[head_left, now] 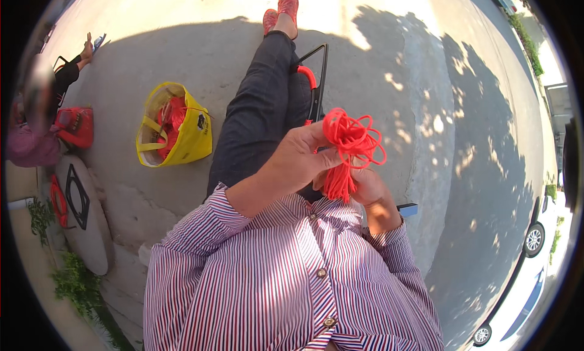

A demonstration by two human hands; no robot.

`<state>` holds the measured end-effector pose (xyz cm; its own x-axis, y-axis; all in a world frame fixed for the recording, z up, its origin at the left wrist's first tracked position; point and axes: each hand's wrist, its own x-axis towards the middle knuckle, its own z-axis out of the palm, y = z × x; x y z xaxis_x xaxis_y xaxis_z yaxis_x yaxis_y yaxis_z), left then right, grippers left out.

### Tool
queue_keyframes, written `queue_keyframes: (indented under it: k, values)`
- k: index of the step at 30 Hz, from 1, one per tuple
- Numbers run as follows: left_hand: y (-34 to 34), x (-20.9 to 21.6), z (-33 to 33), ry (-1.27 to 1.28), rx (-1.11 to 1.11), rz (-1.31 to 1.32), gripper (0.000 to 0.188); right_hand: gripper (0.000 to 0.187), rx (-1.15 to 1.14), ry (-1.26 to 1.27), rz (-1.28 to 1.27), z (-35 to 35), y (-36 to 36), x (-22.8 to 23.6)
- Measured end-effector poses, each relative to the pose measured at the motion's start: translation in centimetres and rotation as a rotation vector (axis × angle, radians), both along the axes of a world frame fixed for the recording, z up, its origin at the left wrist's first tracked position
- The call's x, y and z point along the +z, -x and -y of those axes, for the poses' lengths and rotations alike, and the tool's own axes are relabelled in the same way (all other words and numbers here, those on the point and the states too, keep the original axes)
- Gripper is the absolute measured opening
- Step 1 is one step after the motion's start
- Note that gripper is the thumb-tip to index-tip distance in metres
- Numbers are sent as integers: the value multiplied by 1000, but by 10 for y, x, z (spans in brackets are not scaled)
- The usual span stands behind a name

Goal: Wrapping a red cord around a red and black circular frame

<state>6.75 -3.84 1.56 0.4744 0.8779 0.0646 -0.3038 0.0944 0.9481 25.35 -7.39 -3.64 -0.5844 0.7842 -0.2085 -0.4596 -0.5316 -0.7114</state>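
A tangled bundle of bright red cord hangs in front of my chest, with loops on top and strands drooping below. My left hand pinches the loops from the left, thumb and fingers closed on them. My right hand grips the lower strands from underneath, partly hidden behind the cord. Both forearms come out of a red-and-white striped shirt. My legs in dark trousers stretch forward, ending in red sandals.
A yellow bag holding more red cord sits on the pavement to my left. A black and red metal frame lies by my right leg. Another person sits at the far left with a red bag. Parked cars stand at lower right.
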Motion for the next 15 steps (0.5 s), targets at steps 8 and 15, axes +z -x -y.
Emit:
queue_keyframes:
  k: [8,15]
  values:
    - [70,-20,-41,-741,-26,-941,33,31,-16,-221,513,-80,-40,-15]
    - [25,-55,-21,-442,26,-1004,31,31,177,-247,667,-65,5,-25]
